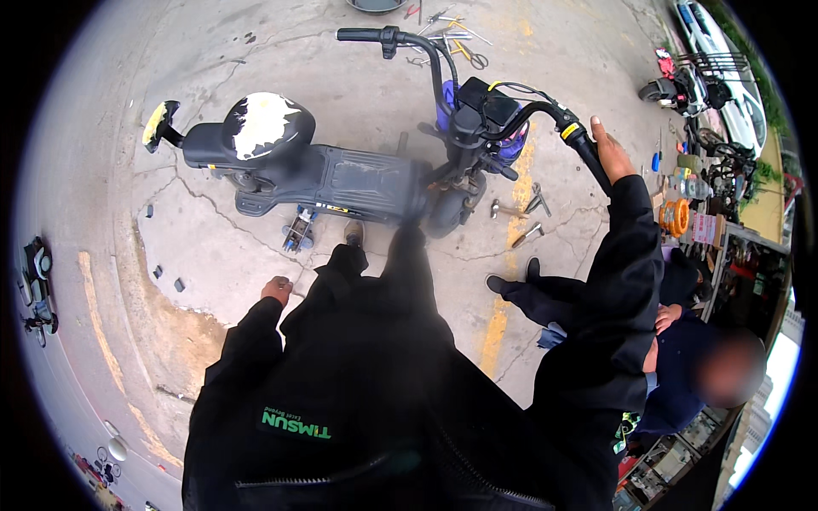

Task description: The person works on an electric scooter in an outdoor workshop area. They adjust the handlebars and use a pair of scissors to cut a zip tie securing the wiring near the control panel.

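- The right hand (613,156) is at the outer side of a black handlebar grip (588,154), thumb raised; I cannot tell whether its fingers close around it.
- The left hand (278,289) hangs low, well apart from the right one, fingers loosely curled; whether anything is inside them I cannot tell.
- The dark scooter (362,180) stands ahead of the left hand and stretches to the left of the right hand, its seat (271,128) patched white and yellow.
- A blue metal device (298,228) sits on the ground (204,247) just ahead of the left hand.
- A hammer (509,209) lies on the left of the right hand, nearer the wearer.
- A seated person (682,366) is behind the right hand.
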Demonstrator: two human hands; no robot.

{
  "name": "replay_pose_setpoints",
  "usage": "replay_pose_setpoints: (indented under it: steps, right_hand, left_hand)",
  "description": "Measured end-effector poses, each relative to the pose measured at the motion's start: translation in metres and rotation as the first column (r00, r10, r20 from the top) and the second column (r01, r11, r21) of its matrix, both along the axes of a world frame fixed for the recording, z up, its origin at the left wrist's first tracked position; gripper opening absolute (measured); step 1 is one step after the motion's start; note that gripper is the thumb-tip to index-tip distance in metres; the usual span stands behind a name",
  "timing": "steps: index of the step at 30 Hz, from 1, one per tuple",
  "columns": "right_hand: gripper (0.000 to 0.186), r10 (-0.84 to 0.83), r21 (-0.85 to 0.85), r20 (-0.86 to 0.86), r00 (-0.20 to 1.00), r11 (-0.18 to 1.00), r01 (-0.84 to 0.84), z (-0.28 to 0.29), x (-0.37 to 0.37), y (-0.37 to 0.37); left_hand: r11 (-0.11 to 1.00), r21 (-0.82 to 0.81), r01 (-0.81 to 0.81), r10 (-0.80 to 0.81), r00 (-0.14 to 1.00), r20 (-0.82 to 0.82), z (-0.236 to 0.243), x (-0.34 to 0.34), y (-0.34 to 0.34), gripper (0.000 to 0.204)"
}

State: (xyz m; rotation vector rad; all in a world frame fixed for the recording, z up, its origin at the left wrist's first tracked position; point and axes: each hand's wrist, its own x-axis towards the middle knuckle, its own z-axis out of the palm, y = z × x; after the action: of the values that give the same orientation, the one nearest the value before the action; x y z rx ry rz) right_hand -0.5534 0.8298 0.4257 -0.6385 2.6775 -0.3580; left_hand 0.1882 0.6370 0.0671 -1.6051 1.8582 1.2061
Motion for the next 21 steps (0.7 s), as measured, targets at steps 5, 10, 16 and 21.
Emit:
replay_pose_setpoints:
  steps: [5,10,16,21]
  right_hand:
    - [0.099,-0.055,-0.048,0.103,0.993,0.997,0.060,-0.008,-0.014,0.007]
    - [0.099,-0.054,-0.027,0.186,0.981,0.998,0.060,-0.020,-0.041,0.020]
    - [0.083,-0.022,-0.088,0.093,0.995,0.996,0.030,-0.031,-0.048,0.029]
    - [0.089,-0.159,-0.209,0.071,0.985,0.963,0.170,-0.016,-0.027,0.019]
  left_hand:
    - [1.000,-0.026,0.004,-0.005,0.999,-0.034,0.026,-0.024,-0.001,0.038]
    - [0.999,-0.020,-0.035,0.035,0.999,-0.028,0.031,-0.034,0.001,0.038]
    - [0.999,-0.036,-0.012,0.012,1.000,0.011,0.023,-0.026,0.007,0.038]
    - [0.998,-0.057,-0.011,0.012,1.000,0.012,0.017,-0.018,0.006,0.036]
